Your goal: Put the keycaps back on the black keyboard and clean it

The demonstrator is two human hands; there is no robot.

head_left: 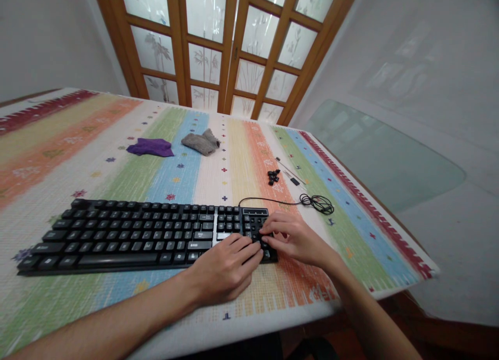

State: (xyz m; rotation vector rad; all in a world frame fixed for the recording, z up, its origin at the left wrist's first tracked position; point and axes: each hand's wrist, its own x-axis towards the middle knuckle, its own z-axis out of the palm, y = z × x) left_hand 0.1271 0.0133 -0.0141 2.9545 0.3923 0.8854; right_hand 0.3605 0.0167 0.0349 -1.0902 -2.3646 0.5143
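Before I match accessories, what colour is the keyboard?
The keyboard is mostly black, as the head view shows.

Left hand [228, 269] and right hand [290, 236] are bare, with slim fingers; left forearm [148, 310] and right forearm [364, 303] are bare as far as they show, slender, tapering handward.

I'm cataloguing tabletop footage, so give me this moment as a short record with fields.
Surface: striped tablecloth
Main item: black keyboard, lying flat, keys up
Left hand: fingers curled over the lower part of the number pad
Right hand: fingertips at the number pad; whether they hold anything is unclear
Cable: black, runs from the keyboard's back edge to a loose coil
Loose pieces: cluster of small black pieces, near a flat black rectangle and thin rod
Cloths: purple cloth and grey cloth, apart
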